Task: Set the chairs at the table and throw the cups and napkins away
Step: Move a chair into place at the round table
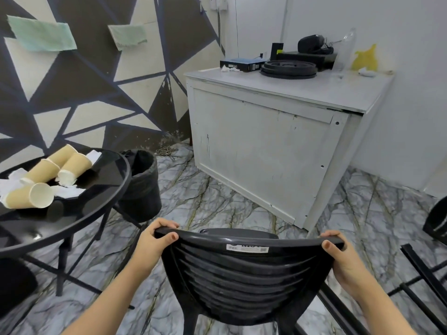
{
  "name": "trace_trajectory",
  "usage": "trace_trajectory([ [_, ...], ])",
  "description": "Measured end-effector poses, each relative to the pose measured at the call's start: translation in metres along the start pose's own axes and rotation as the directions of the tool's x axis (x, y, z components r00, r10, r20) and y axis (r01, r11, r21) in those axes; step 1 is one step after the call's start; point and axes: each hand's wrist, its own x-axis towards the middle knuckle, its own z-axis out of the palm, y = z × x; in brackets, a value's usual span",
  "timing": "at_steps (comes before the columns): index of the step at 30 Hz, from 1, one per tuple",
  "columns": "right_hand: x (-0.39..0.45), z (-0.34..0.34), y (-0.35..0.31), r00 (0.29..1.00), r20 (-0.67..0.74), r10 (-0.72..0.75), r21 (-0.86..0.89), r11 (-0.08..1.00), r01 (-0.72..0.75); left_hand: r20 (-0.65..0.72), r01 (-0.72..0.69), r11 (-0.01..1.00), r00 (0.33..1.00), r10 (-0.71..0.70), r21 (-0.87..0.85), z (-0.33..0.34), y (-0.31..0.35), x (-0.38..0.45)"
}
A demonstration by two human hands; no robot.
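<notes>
A black plastic chair (242,274) stands right in front of me, its slatted back facing me. My left hand (154,243) grips the top left corner of the backrest and my right hand (338,255) grips the top right corner. To the left is a round black glass table (101,189). Several tan paper cups (46,170) lie tipped over on it among crumpled white napkins (69,191). A bin lined with a black bag (142,184) stands just behind the table's right edge.
A white cabinet (278,146) fills the back right, with boxes, a black ring and a bottle on top. Another black chair (435,226) shows at the right edge, with a dark frame below it. A dark seat sits at the lower left. The floor is marbled tile.
</notes>
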Motion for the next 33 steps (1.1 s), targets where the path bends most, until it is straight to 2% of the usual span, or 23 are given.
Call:
trace_trajectory([
  [8,0.074,0.018,-0.030,0.999,-0.043,-0.017,0.069,0.997,0.020,-0.074,-0.048,0.999,0.996,0.046,-0.017,0.018,0.012,0.083],
  [20,0.196,0.048,-0.066,0.989,-0.147,-0.007,0.039,0.999,0.013,-0.136,-0.061,0.997,0.989,0.054,-0.053,0.031,0.013,0.217],
  [29,0.267,0.110,-0.084,0.999,-0.031,-0.042,0.054,0.998,0.043,-0.269,-0.171,0.984,0.946,0.179,0.054,-0.007,0.018,0.271],
  [33,0.304,0.146,-0.082,0.996,0.081,-0.027,0.075,0.997,0.021,-0.352,-0.163,0.980,0.916,0.192,0.111,-0.035,0.021,0.273],
])
